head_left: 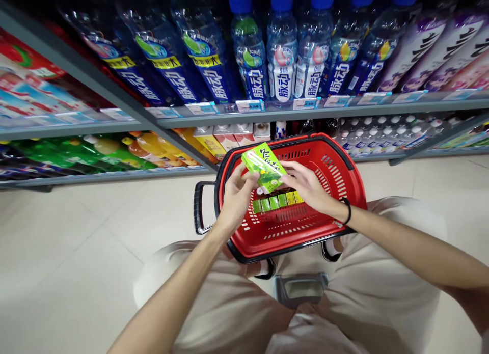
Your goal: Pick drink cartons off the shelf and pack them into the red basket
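My two bare hands hold a green carton [265, 168] above a red shopping basket [356, 191], in front of a supermarket shelf [275, 109]. My left hand [239, 191] is closed on the carton's left side, thumb over the front; my right hand [305, 186] grips the opposite edge, so the carton is clamped between them, tilted. The basket sits by my knees. Inside it, below the carton, is a row of small box ends [274, 202], green on the left and yellow on the right.

I judge this to be partway along: those boxes are already in the basket, while the carton in my grip is not set down. How many more there may be, I cannot tell.

The carton carries large black Chinese characters, too slanted for me to read surely. The blue-capped bottles [281, 51] above read 脉动, some with "0糖". Purple-labelled bottles [416, 51] to the right show "AD". Among the price tags, one [250, 106] reads 5.00 and another [306, 104] 4.50.
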`<state>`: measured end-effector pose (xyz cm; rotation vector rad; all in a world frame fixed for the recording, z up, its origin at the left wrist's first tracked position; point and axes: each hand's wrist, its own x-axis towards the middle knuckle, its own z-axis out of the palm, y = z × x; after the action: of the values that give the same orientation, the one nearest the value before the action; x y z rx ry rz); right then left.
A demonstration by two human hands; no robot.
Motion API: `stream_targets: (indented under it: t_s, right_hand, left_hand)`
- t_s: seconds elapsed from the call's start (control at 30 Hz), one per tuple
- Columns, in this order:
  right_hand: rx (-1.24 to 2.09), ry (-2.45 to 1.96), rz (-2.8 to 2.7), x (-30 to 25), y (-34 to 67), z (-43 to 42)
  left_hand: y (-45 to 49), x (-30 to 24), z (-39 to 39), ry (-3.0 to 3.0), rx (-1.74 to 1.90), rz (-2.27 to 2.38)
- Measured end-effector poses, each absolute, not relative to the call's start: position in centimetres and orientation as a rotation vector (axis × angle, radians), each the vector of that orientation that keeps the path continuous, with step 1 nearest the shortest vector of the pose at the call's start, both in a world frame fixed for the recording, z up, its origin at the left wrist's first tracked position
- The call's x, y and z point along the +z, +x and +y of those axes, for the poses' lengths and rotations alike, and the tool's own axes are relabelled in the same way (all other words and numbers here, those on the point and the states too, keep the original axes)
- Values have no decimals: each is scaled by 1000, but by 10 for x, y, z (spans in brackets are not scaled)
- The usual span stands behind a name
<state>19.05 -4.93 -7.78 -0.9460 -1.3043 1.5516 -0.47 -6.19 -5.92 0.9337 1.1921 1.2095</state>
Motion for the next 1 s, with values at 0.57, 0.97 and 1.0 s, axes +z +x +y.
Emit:
stream_targets:
  t_s: [0.57,0.97,1.0]
  right_hand:
    - [1854,-773,-1171,-66,197,-45]
    - [1911,-744,-1133,-64,194,-47]
    - [1899,-749,-1137,-64,193,-47]
  left_hand:
    - [-5,-67,-64,896,1237,1154]
    - [-7,-53,-65,798,1264,1085]
    - [-7,-52,-64,781,1273,1081]
